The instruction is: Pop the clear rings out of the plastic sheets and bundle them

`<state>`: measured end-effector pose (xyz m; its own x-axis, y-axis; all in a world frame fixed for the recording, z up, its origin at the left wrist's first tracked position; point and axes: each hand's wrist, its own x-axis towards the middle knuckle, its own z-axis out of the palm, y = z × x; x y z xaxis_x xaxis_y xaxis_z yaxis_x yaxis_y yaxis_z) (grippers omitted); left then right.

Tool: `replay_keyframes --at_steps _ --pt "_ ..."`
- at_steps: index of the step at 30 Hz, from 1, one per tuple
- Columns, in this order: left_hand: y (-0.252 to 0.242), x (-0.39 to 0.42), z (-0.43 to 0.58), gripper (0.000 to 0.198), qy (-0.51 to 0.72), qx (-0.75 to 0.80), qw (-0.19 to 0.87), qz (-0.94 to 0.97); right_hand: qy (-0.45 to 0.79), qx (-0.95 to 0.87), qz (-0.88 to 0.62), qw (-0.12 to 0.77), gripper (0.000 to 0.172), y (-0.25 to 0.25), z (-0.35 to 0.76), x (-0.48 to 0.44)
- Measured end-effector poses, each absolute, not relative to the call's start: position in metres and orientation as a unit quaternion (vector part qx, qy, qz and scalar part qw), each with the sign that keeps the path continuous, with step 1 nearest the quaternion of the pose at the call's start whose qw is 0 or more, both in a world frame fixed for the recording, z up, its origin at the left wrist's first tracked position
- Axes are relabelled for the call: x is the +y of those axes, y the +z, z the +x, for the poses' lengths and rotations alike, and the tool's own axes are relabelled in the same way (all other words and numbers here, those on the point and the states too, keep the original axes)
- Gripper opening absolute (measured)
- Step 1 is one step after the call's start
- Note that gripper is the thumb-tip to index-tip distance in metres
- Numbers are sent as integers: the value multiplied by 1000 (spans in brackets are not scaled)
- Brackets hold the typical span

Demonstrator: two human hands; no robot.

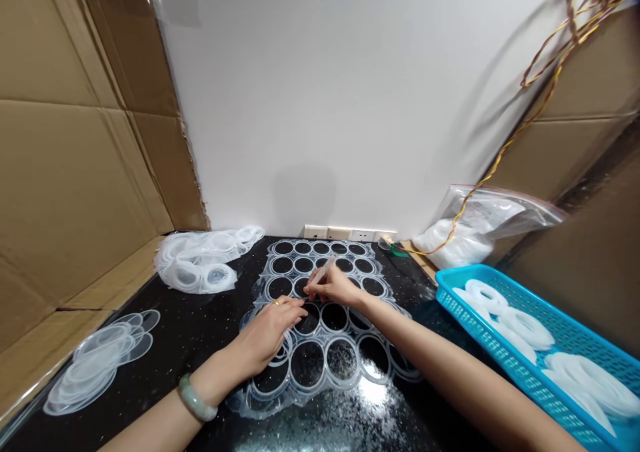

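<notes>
A clear plastic sheet of moulded rings (325,359) lies flat on the black speckled counter (200,332). My left hand (270,329) rests on the sheet with its fingers flat and pressing down; a green bangle sits on that wrist. My right hand (333,287) is closed in a pinch round a thin, pale pen-like tool (325,270), whose tip meets the sheet near the middle rings. Both hands meet at the sheet's centre.
A pile of loose clear rings (203,259) lies at the back left. Flat clear discs (100,359) are stacked at the front left. A blue basket (550,385) with white ring stacks stands right, a plastic bag (480,229) behind it. Cardboard walls both sides.
</notes>
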<state>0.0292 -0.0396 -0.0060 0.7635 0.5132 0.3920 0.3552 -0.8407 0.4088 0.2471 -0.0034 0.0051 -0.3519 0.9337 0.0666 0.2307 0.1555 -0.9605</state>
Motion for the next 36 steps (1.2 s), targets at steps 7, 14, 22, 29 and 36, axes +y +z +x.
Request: replay_keyframes --at_steps 7,14,22,29,36 --pt "-6 -39 28 32 256 231 168 924 473 -664 -436 381 26 0 249 -1" --pt "-4 -40 27 32 258 229 171 923 475 -658 -432 394 26 -3 250 -3" --pt "-5 -40 27 33 263 224 173 922 471 -660 -434 392 25 -3 249 -4" --pt "-8 -40 27 34 238 241 168 926 428 -693 -436 383 29 -4 248 -10" --pt "-7 -37 29 33 249 236 160 925 208 -818 -395 363 22 -3 251 -17"
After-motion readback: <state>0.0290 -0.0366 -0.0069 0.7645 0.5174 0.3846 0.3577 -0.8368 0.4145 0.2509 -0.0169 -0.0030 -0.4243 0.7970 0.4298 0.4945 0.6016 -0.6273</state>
